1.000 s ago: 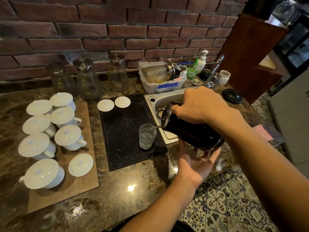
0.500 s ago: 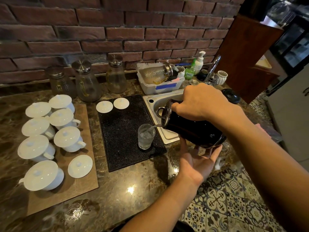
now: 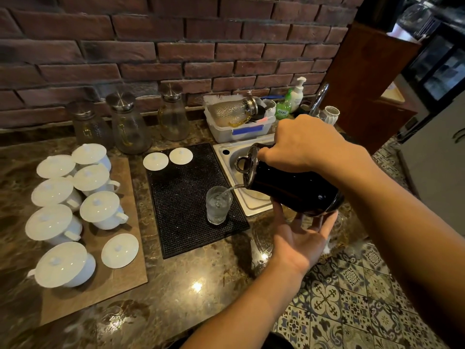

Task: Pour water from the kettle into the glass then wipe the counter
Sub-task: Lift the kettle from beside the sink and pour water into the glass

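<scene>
Right hand clenched on the handle of the black kettle, tipped hard over — left hand spread flat, cupping its base from below. Just beyond the spout, thin stream landing in the glass on the black mat. Pouring step, glass well over half full. Next: level off, set down, find a cloth — none in sight.

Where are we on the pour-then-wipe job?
Done: the kettle is lifted and tilted, right hand on its handle, left hand under its base. In hand: a thin stream runs into the glass on the black mat; it looks well filled. Left: stop the pour, set the kettle down, wipe the counter. No cloth in hand yet.
</scene>
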